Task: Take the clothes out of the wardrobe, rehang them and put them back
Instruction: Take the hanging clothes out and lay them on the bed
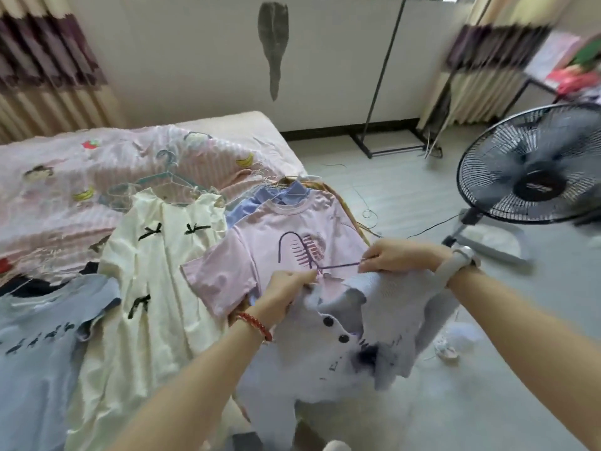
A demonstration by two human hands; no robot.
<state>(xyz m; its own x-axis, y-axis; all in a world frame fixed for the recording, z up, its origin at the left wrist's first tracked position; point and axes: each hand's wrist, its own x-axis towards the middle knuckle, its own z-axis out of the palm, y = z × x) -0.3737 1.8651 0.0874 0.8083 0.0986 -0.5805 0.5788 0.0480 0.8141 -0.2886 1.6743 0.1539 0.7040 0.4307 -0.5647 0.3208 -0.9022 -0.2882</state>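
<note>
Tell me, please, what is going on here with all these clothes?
A person is putting a pale lilac top on a purple hanger. The left hand pinches the hanger and the top's neckline, and the right hand grips the hanger's arm and the fabric. They work over a bed, where a pink T-shirt, a cream dress and a blue T-shirt lie spread out. A fan stands to the right.

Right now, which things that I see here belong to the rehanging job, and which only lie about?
Job:
- purple hanger, held by left hand and right hand
- white top on it
- pink T-shirt, cream dress, blue T-shirt on the bed

Lying about:
- fan
- cable on the floor
</note>
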